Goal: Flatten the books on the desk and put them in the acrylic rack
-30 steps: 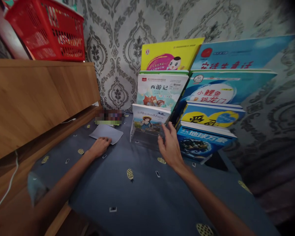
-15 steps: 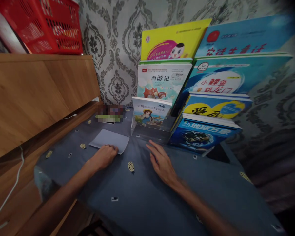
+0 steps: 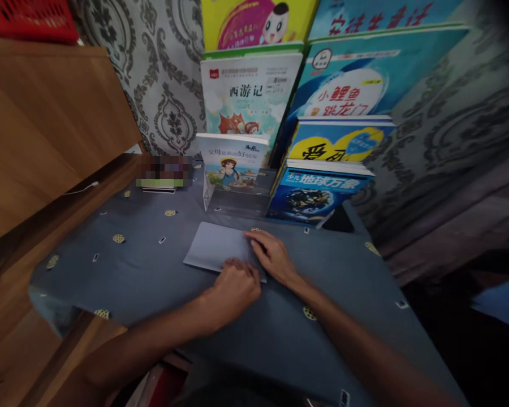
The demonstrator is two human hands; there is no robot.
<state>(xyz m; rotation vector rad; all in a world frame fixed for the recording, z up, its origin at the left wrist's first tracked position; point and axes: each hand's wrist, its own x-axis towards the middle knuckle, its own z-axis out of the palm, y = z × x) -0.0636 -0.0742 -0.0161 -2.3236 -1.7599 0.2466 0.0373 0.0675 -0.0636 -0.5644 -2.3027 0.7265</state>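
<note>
A pale grey-blue sheet of paper (image 3: 214, 246) lies on the dark tablecloth in front of the book stand. Whether it is a single sheet or folded, I cannot tell. My left hand (image 3: 238, 285) is closed at its near right edge, with the fingers curled and pressed onto the paper. At the far right corner, my right hand (image 3: 275, 257) rests with fingers extended and fingertips touching the sheet. Both hands are close together, the left one nearer to me.
Behind the paper, a clear stand (image 3: 237, 200) holds several upright picture books (image 3: 246, 93). A pixelated stack (image 3: 163, 175) lies at the back left of the table. A wooden cabinet (image 3: 55, 107) bounds the left side, with a red basket (image 3: 29, 21) on top. Patterned wallpaper (image 3: 169, 113) rises behind.
The paper has slid right and toward me with my left hand on it. My right hand has gone from bare tablecloth to the paper's right corner. The camera view has tilted down.
</note>
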